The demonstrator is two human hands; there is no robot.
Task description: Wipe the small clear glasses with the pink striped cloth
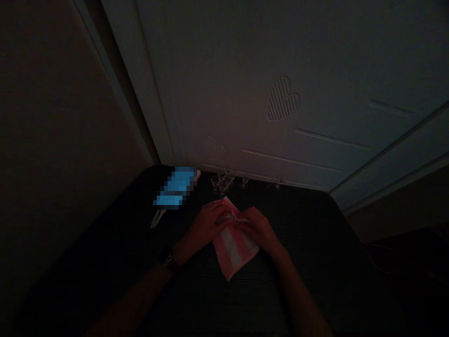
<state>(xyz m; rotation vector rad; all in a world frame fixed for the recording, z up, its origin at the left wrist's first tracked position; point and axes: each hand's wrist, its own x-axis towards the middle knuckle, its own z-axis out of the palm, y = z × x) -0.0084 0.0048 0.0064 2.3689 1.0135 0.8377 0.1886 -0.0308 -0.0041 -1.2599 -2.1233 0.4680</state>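
In dim light, a pink and white striped cloth (232,250) lies on the dark table, its corners pointing toward and away from me. Over its upper half, my left hand (209,223) is closed around a small clear glass (229,216), mostly covered by the fingers. From the other side my right hand (255,225) has its fingers bent together, pinching a fold of the cloth against the glass. Just beyond the cloth stands a cluster of small stemmed glasses (222,180).
A phone with a lit, blurred screen (177,187) rests at the back left, a pale strap (157,218) beside it. Another small glass (244,181) and one farther right (278,183) stand along the white panel (217,93) behind the dark table (308,243).
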